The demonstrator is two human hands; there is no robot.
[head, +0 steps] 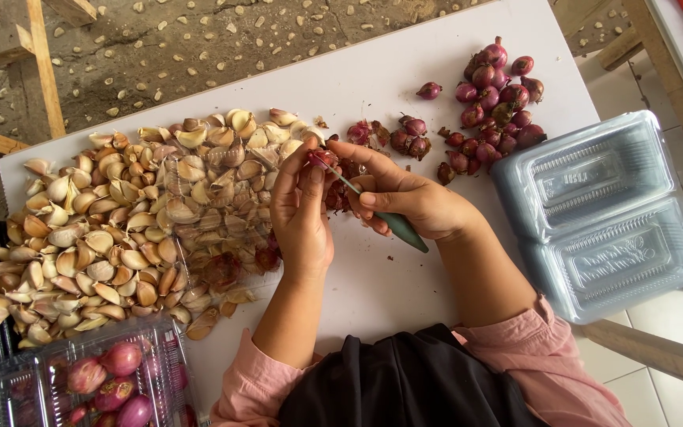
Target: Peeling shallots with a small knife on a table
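Over the white table [405, 79], left hand [300, 209] pinching a shallot [319, 157], right hand [405, 198] gripping a green-handled knife [393, 223]

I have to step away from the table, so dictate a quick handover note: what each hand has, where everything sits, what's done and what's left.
Left hand pinches a small shallot at the fingertips.
Right hand holds a green-handled knife, its blade at the shallot.
Done: peeled shallots in the clear box, lower left; skins beside the garlic cloves.
Left: unpeeled shallots piled at the table's far right. Empty clear trays wait at the right.
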